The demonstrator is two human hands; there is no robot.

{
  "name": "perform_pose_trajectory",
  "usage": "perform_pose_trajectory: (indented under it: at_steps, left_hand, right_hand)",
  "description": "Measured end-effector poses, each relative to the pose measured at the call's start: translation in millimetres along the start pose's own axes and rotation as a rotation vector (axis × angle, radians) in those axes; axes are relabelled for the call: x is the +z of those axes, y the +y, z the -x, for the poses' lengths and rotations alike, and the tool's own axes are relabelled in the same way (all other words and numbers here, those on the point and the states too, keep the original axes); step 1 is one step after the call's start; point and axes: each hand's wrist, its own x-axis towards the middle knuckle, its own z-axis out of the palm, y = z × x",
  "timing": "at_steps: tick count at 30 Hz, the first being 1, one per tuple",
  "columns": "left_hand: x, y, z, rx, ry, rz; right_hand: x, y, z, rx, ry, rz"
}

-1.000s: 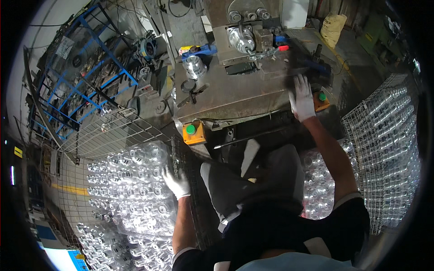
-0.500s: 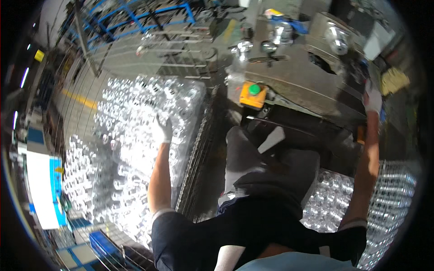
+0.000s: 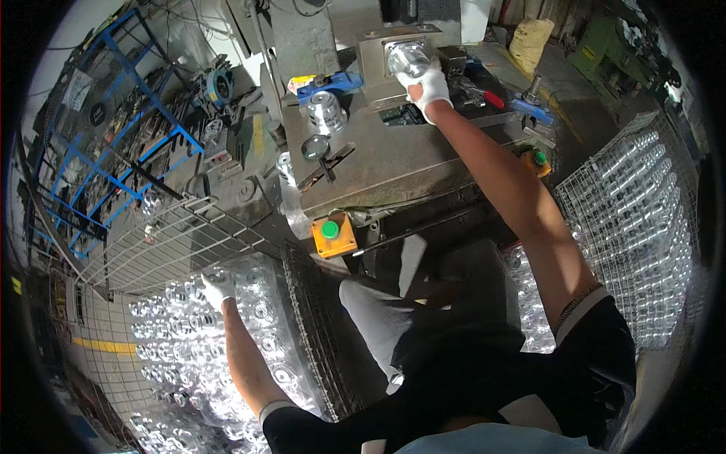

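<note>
My right hand [image 3: 429, 87], in a white glove, is closed on the near side of a shiny metal cup [image 3: 408, 57]. The cup sits against a metal fixture [image 3: 372, 64] on the workbench. My left hand [image 3: 218, 291], also gloved, reaches into a wire cage on the left and touches stacked shiny metal cups [image 3: 261, 314]. Its fingertips blend into the bright metal, so their grip is unclear. Another metal cup [image 3: 325, 112] stands on the bench [image 3: 378, 170], close to a small round dark-centred piece [image 3: 315, 147].
Yellow boxes with green buttons, one left [image 3: 334, 234] and one right [image 3: 538, 161], are at the bench's front. A wire cage [image 3: 635, 234] of cups stands at right. A red-handled tool [image 3: 491, 99] and a blue piece [image 3: 329, 87] lie on the bench; a yellow sack [image 3: 531, 44] stands behind.
My view has swung right. My right hand has moved from the bench's right side to the metal cup at the fixture. My left hand stays over the stacked cups, now nearer the cage's far end.
</note>
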Motion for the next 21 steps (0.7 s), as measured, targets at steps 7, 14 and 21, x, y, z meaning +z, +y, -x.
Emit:
perform_pose_trajectory:
  at_steps: [7,14,21]
  left_hand:
    - [-6,3,-3,0.143,0.15,0.153]
    - [-63,-2,56,0.29,0.323,0.963]
    - [-128,14,192,0.305,-0.031,1.434]
  right_hand:
    - [10,-10,-3,0.106,0.211,0.015]
    - [-28,-34,132,-0.058,0.008,-0.228]
    - [-70,1,202,-0.274,-0.082,-0.412]
